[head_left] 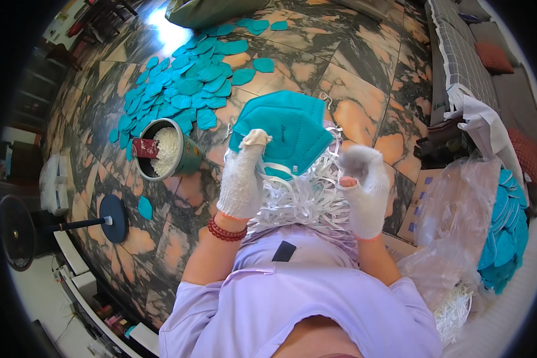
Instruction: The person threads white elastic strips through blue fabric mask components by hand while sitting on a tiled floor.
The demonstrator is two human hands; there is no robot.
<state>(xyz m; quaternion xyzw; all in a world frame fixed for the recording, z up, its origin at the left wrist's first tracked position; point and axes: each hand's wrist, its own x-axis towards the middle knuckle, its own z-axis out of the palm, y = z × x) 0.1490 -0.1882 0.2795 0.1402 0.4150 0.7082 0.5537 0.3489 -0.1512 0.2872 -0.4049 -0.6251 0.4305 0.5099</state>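
My left hand (243, 173), in a white knit glove, grips the lower left edge of a teal folded face mask (283, 125). My right hand (365, 185), also gloved, pinches a white elastic strap that runs from the mask. A heap of white elastic straps (304, 200) lies in my lap below both hands. A red bead bracelet (225, 230) is on my left wrist.
A large spread of teal masks (182, 89) covers the marble floor ahead. A metal tin (164, 149) of white pieces stands left of my hands. A clear plastic bag (459, 203) with more teal masks sits at right, by a sofa (459, 53). A fan (18, 230) stands at left.
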